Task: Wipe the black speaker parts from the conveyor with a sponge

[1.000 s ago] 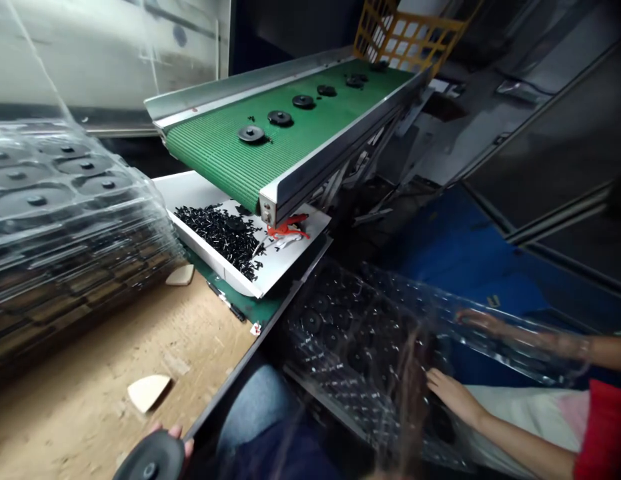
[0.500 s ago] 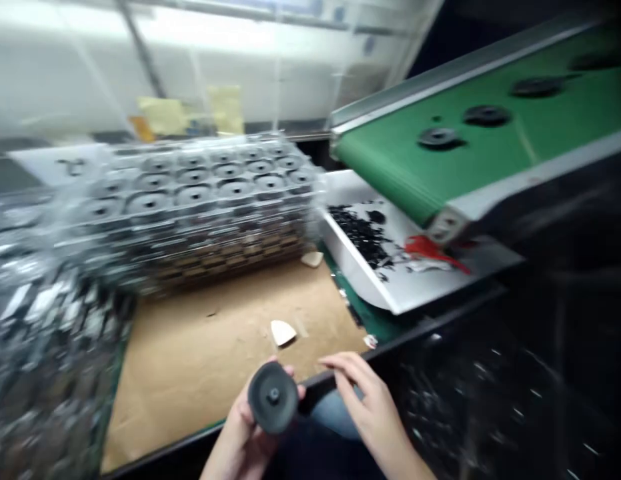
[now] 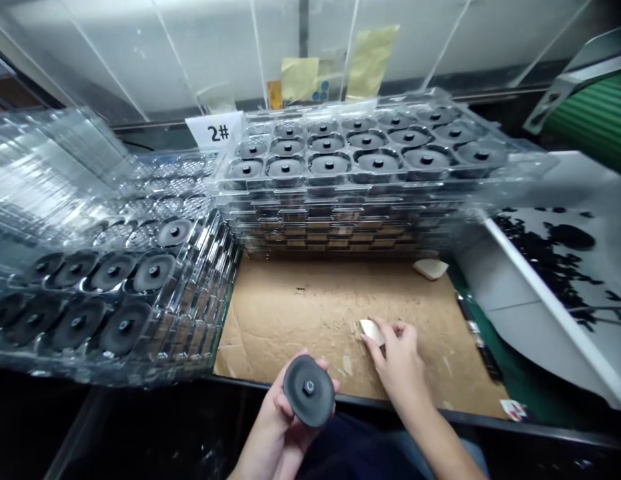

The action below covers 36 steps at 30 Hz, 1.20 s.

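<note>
Trays [image 3: 335,197] edge the cardboard [image 3: 300,313]; left hand [image 3: 276,415] cradles black disc [image 3: 310,405], right hand [image 3: 403,363] pinches white wedge [image 3: 371,332].

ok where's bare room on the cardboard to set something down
The cardboard is mostly bare at left, bordered by the left tray stack, back tray stack and left hand; a smaller patch separates right hand and green mat. Crowded: both stacks and the white bin.

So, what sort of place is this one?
Likely a factory workstation: stacked clear trays hold rows of dark discs, a ribbed green belt shows at the right, and a white bin holds many small black parts.
</note>
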Each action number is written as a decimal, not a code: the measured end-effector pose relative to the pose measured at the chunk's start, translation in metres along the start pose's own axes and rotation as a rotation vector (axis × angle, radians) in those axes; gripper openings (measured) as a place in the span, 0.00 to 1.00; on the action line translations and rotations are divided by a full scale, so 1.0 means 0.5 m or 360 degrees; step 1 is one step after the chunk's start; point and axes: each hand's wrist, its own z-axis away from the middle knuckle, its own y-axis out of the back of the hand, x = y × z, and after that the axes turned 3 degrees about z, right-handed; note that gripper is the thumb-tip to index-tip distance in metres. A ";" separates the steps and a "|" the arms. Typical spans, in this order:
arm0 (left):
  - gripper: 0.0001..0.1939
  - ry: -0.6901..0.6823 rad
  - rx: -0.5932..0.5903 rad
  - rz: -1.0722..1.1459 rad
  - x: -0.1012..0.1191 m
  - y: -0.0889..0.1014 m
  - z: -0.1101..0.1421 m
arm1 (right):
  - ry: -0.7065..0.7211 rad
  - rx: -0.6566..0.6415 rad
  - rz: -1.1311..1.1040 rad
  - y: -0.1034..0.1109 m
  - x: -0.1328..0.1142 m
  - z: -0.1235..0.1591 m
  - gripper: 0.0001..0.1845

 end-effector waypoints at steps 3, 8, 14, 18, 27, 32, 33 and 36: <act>0.24 0.0008 0.0031 0.0092 0.003 0.010 -0.012 | 0.0264 -0.0093 -0.0162 -0.013 0.008 0.012 0.20; 0.22 -0.0055 0.0103 0.0140 0.017 0.011 -0.028 | 0.0551 -0.0299 -0.0370 0.031 -0.014 0.029 0.15; 0.29 -0.0185 0.0180 -0.0018 0.021 -0.020 -0.039 | 0.0832 -0.0247 -0.0677 0.156 -0.171 0.016 0.15; 0.26 -0.0191 0.0153 -0.0059 0.032 -0.050 -0.047 | 0.1248 -0.0367 -0.0701 0.182 -0.256 0.012 0.14; 0.30 -0.0278 0.0014 -0.0173 0.103 -0.118 -0.096 | 0.1328 -0.0155 -0.0583 0.190 -0.295 -0.054 0.14; 0.25 -0.0248 0.0043 -0.0193 0.118 -0.138 -0.124 | 0.1253 -0.0145 -0.0539 0.194 -0.303 -0.088 0.12; 0.23 -0.0213 0.0018 -0.0207 0.118 -0.140 -0.127 | 0.1252 -0.0099 -0.0552 0.191 -0.305 -0.095 0.13; 0.25 -0.0207 0.0053 -0.0171 0.125 -0.142 -0.131 | 0.1376 -0.0141 -0.0616 0.183 -0.305 -0.107 0.13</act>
